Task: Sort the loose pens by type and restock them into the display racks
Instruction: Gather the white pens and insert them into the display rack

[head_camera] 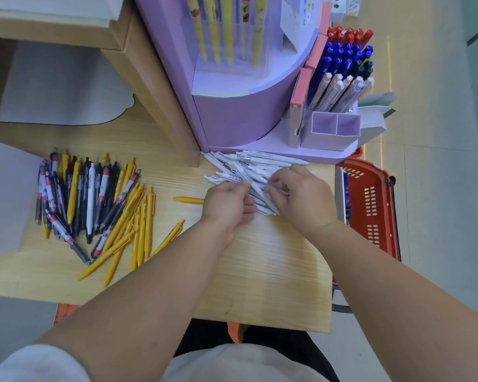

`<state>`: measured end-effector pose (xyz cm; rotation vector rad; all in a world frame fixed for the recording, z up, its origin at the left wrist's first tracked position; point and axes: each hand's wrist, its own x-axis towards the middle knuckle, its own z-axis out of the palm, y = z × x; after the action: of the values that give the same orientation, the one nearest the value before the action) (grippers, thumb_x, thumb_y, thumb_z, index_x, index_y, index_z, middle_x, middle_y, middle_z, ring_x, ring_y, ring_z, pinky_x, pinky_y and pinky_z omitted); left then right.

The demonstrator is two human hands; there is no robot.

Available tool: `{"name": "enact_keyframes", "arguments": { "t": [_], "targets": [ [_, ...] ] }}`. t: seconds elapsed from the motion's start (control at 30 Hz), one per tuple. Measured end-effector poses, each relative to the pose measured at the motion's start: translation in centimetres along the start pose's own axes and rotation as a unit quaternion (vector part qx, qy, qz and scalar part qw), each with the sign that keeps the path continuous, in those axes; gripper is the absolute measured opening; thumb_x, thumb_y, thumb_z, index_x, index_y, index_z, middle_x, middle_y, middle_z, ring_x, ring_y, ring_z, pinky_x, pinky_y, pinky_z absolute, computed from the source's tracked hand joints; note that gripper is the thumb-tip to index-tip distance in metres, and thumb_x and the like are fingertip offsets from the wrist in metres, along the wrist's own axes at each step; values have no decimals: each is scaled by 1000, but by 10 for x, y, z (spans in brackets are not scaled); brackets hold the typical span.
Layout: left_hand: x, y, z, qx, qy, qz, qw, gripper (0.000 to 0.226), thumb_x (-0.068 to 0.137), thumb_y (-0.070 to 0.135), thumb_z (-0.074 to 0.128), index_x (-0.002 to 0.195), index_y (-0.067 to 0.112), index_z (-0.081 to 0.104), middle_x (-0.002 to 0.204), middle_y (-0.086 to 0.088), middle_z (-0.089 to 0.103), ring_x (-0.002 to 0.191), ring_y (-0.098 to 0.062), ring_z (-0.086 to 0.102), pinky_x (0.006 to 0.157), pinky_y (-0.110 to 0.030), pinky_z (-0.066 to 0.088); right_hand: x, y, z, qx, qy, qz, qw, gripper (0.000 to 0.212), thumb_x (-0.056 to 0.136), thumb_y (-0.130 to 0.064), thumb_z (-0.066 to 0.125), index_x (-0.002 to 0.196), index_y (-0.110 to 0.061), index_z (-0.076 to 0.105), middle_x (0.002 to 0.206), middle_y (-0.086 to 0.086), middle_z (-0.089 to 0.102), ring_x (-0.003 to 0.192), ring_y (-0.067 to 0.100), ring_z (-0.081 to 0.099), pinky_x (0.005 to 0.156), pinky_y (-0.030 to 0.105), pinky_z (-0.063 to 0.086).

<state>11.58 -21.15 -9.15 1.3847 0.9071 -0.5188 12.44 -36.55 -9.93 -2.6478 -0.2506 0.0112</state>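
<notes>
At the desk [273, 257], left grip [226, 199] and right grip [301, 197] clasp white pens [260, 161].
Mixed pile [94, 199] left of them seemingly awaits sorting.

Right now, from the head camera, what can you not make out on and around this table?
Head view throughout.
Curled fingers of the left hand and right hand hide whether they grip any white pens.
Print on the white pens: too small, blurred.
The yellow pen lying alone: one end hidden behind the left hand.
The red basket: contents mostly hidden by the table edge.
</notes>
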Motion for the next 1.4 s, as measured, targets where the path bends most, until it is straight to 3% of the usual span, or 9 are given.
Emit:
{"name": "enact_keyframes", "arguments": {
  "t": [0.3, 0.5, 0.63, 0.87, 0.93, 1.03, 1.17, 1.27, 1.4],
  "targets": [
    [0, 4, -40, 135, 14, 140, 981, 16, 92, 13, 62, 79, 20, 67, 82, -1, 70, 70, -14, 65, 65, -26, 49, 1, -15, 11, -103, -55, -59, 991, 33, 74, -27, 81, 97, -15, 60, 90, 7, 58, 70, 32, 62, 48, 31, 39],
    [18, -4, -93, 523, 39, 305, 795, 27, 83, 21, 73, 110, 21, 72, 113, -3, 61, 109, -26, 56, 93, -37, 47, -2, -21, 22, -129, -21, -56, 990, 22, 66, -9, 83, 72, -11, 62, 60, 6, 57, 38, 30, 51, 42, 21, 26],
    [19, -4, -96, 625, 41, 336, 704, 22, 89, 28, 67, 110, 22, 70, 111, -2, 60, 110, -29, 51, 89, -39, 45, -9, -21, 27, -113, -24, -46, 992, 4, 80, -14, 72, 81, -13, 69, 70, 6, 63, 54, 33, 60, 45, 27, 37],
    [15, 8, -109, 690, 34, 385, 612, 20, 93, 32, 58, 106, 18, 66, 106, -3, 64, 106, -28, 51, 88, -41, 42, -30, -30, 25, -91, -34, -2, 995, 26, 84, -25, 68, 108, -15, 67, 91, 6, 64, 76, 35, 62, 59, 36, 47],
    [7, 8, -126, 682, 42, 376, 626, 18, 93, 29, 59, 104, 16, 66, 104, -5, 65, 103, -29, 53, 87, -42, 44, -34, -38, 24, -83, -35, 12, 996, 28, 82, -22, 70, 108, -13, 68, 93, 7, 65, 83, 36, 62, 65, 38, 49],
    [-6, -3, -159, 599, 69, 348, 718, 22, 93, 19, 61, 113, 10, 67, 109, -12, 64, 106, -34, 57, 89, -44, 48, -44, -62, 24, -42, -64, 59, 995, 22, 87, -26, 63, 107, -16, 65, 95, 5, 64, 90, 32, 61, 66, 37, 48],
    [-25, -22, -194, 495, 118, 281, 814, 33, 99, 14, 54, 131, 5, 58, 124, -14, 58, 109, -31, 59, 89, -38, 48, -58, -107, 39, 12, -247, 157, 956, 44, 93, -55, 52, 75, -15, 58, 73, 1, 59, 74, 23, 59, 60, 32, 44],
    [-31, -35, -212, 454, 138, 247, 845, 30, 99, 14, 52, 128, 6, 56, 122, -13, 58, 106, -28, 59, 86, -36, 47, -68, -136, 60, 63, -341, 205, 915, 63, 87, -69, 50, 55, -14, 47, 55, 1, 50, 57, 19, 55, 51, 30, 36],
    [-39, -51, -216, 457, 120, 232, 850, 23, 97, 16, 55, 119, 9, 56, 115, -9, 56, 100, -26, 58, 81, -36, 49, -75, -165, 85, 86, -308, 237, 917, 67, 74, -78, 59, 54, -17, 43, 52, -1, 46, 51, 17, 51, 48, 30, 36]
  ]
}}
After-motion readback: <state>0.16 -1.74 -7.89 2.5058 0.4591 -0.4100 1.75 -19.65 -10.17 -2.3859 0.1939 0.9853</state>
